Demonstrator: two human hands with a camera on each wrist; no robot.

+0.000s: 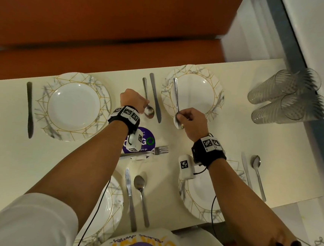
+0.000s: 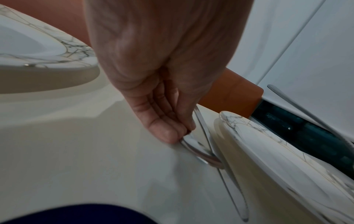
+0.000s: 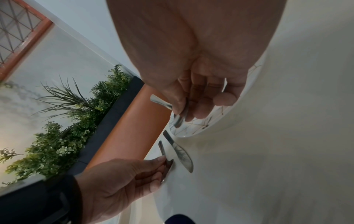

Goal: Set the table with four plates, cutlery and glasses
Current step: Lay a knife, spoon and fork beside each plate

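On the cream table (image 1: 234,128) my left hand (image 1: 146,107) pinches a spoon (image 1: 149,111) near its bowl; the spoon lies beside a knife (image 1: 155,97), between the two far plates. The left wrist view shows my left hand's (image 2: 172,131) fingertips and thumb on that spoon (image 2: 199,151). My right hand (image 1: 186,118) grips a second spoon (image 1: 175,96) near its bowl, handle pointing away over the far right plate (image 1: 216,92). In the right wrist view, my right hand (image 3: 191,109) holds this spoon (image 3: 162,102).
The far left plate (image 1: 42,101) has a knife (image 1: 29,110) on its left. Two near plates (image 1: 116,200) (image 1: 198,213) each have a knife and spoon beside them. Forks (image 1: 155,151) lie on a purple coaster (image 1: 148,139). Several glasses (image 1: 289,98) lie at the right end. An orange bench (image 1: 107,21) runs behind.
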